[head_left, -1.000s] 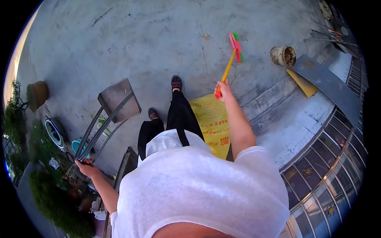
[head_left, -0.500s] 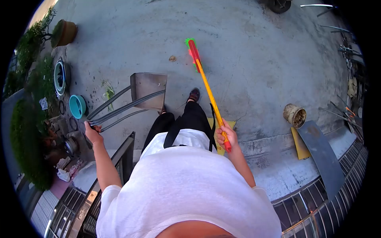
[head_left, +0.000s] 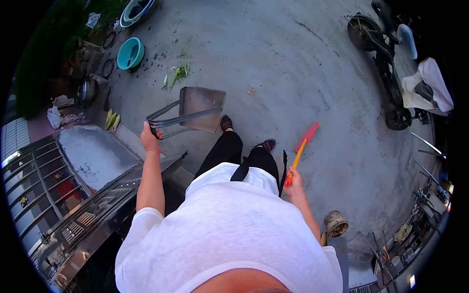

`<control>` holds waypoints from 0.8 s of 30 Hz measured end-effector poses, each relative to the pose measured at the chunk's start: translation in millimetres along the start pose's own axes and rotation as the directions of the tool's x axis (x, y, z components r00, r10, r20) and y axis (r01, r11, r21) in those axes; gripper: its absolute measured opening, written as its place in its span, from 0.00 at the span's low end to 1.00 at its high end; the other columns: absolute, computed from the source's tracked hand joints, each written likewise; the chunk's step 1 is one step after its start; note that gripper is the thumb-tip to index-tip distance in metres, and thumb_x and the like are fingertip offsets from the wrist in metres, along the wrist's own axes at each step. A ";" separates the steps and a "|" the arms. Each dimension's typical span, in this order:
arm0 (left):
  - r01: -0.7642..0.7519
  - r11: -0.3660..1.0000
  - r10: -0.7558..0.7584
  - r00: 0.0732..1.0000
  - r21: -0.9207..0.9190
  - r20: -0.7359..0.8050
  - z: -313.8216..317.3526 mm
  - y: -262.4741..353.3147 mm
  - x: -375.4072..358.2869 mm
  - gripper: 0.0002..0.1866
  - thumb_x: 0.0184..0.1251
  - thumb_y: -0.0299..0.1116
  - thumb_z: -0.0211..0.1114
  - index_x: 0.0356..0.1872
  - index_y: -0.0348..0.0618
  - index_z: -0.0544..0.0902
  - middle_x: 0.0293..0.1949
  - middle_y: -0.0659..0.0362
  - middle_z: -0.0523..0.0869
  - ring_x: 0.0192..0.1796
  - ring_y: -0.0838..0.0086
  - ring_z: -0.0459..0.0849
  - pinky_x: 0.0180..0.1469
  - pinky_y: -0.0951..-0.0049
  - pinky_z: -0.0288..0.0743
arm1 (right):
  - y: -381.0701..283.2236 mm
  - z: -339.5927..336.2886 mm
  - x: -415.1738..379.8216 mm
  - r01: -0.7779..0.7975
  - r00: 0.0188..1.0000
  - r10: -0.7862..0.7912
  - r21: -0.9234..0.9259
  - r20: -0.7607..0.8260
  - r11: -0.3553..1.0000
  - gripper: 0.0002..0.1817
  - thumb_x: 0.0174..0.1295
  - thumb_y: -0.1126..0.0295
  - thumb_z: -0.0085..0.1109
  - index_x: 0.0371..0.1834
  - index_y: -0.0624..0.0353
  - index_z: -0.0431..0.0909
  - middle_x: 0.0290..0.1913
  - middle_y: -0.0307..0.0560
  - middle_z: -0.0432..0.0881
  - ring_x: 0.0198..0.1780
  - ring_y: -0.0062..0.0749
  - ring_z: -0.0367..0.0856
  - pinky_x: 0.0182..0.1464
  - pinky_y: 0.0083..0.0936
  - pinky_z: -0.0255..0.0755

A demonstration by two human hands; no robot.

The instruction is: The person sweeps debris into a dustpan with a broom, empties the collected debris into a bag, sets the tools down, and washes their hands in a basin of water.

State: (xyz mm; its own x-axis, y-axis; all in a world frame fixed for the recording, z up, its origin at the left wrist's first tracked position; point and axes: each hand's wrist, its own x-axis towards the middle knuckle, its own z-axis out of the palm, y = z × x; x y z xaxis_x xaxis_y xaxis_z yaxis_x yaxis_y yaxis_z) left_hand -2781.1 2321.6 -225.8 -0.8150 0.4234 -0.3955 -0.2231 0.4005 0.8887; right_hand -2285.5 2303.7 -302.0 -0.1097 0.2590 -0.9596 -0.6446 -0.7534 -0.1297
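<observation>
My left hand is closed round the handle end of a metal dustpan, whose dark frame bars run out to a flat pan on the right. The pan hangs in front of my legs, above the concrete. In my right hand is a broom with a yellow handle, a red end cap and a pinkish-red head pointing forward and right. The broom's bristles are hidden from this angle. A small brown clump lies on the ground ahead of the dustpan.
Green leafy scraps lie near a turquoise basin at the left. Corn cobs rest by the step. A scooter stands at the far right, and a dirty bucket lies near my right elbow. A metal door stands at my left.
My body has turned right and stepped forward. The scooter has come into view, and the broom's head now points further right. Both hands keep their grip.
</observation>
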 end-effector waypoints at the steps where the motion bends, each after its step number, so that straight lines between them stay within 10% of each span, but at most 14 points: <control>1: 0.031 0.999 -0.031 0.999 0.009 -0.016 -9.4 0.2 7.1 0.21 0.63 0.48 0.48 0.17 0.43 0.68 0.12 0.61 0.67 0.13 0.76 0.66 0.18 0.77 0.64 | 7.9 32.0 1.6 -0.030 0.999 0.030 -0.006 0.024 1.000 0.08 0.56 0.70 0.50 0.23 0.54 0.64 0.20 0.38 0.68 0.21 0.21 0.68 0.21 0.16 0.64; 13: 0.101 0.991 -0.123 0.951 -0.092 -0.285 -132.1 -20.5 37.9 0.18 0.63 0.47 0.48 0.21 0.44 0.69 0.13 0.62 0.67 0.13 0.77 0.64 0.22 0.76 0.66 | 76.8 309.1 39.4 -0.552 0.768 0.545 -0.083 0.338 0.830 0.06 0.58 0.70 0.45 0.24 0.56 0.63 0.18 0.34 0.63 0.16 0.16 0.61 0.18 0.13 0.59; 21: 0.108 0.966 -0.202 0.882 -0.235 -0.425 -161.1 -47.9 48.0 0.19 0.64 0.47 0.48 0.20 0.42 0.69 0.13 0.62 0.67 0.15 0.78 0.68 0.17 0.79 0.60 | -1.4 304.8 42.5 -0.468 0.750 0.389 0.013 0.535 0.884 0.03 0.58 0.71 0.44 0.29 0.55 0.63 0.17 0.34 0.62 0.14 0.16 0.60 0.14 0.14 0.56; 24: 0.102 0.958 -0.224 0.846 -0.267 -0.483 -167.1 -54.5 46.3 0.19 0.64 0.47 0.49 0.20 0.42 0.68 0.13 0.62 0.67 0.15 0.78 0.68 0.16 0.79 0.60 | -18.4 317.2 42.6 -0.149 0.908 0.236 -0.259 0.347 0.954 0.05 0.58 0.71 0.44 0.34 0.49 0.61 0.17 0.34 0.62 0.15 0.17 0.61 0.14 0.15 0.57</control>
State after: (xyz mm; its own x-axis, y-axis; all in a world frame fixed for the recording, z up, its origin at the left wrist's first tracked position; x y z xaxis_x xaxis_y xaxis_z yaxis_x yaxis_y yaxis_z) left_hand -2896.1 2183.5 -253.7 -0.8980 -0.1240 -0.4221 -0.4395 0.2102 0.8733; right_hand -2518.2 2520.3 -261.4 -0.5145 0.2673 -0.8148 -0.4025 -0.9143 -0.0458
